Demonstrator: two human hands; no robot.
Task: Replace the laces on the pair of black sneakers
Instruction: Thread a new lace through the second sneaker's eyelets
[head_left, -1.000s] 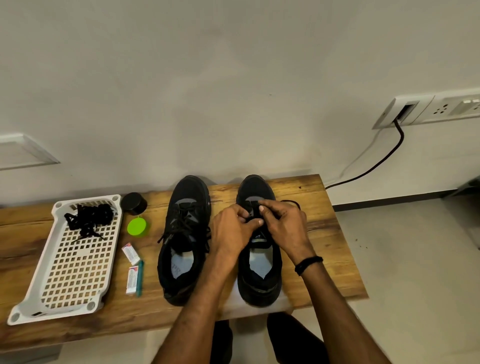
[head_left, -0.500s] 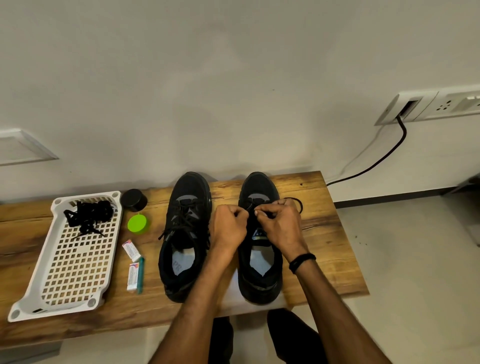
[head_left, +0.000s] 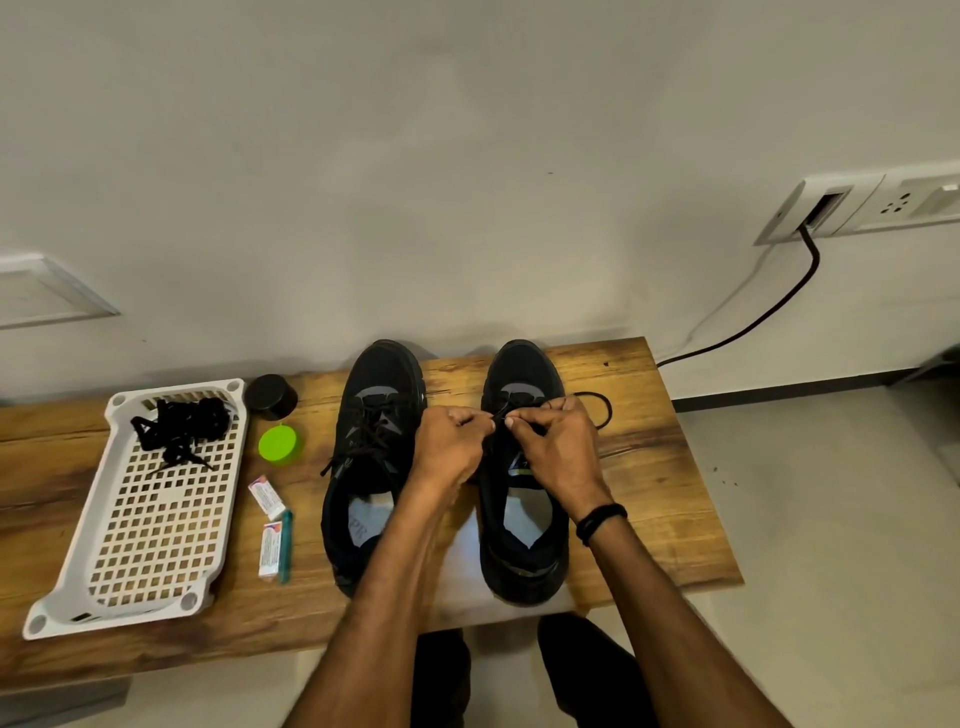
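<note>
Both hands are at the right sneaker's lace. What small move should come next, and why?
Probably draw the lace further through its eyelet: left hand and right hand pinch it near the toe of the right sneaker, and slack loops onto the bench.

Setting: plain domestic room. Wooden desk (head_left: 649, 441) against an off-white painted wall (head_left: 467, 182); switch-and-socket plate (head_left: 904, 202) above and right of the desk, black cable (head_left: 769, 317) plugged in; pale floor (head_left: 831, 493) right of the desk.

Left hand (head_left: 449, 447) and right hand (head_left: 558, 447) pinching black lace (head_left: 597, 402) over right sneaker (head_left: 522, 561), left sneaker (head_left: 379, 374) beside
</note>
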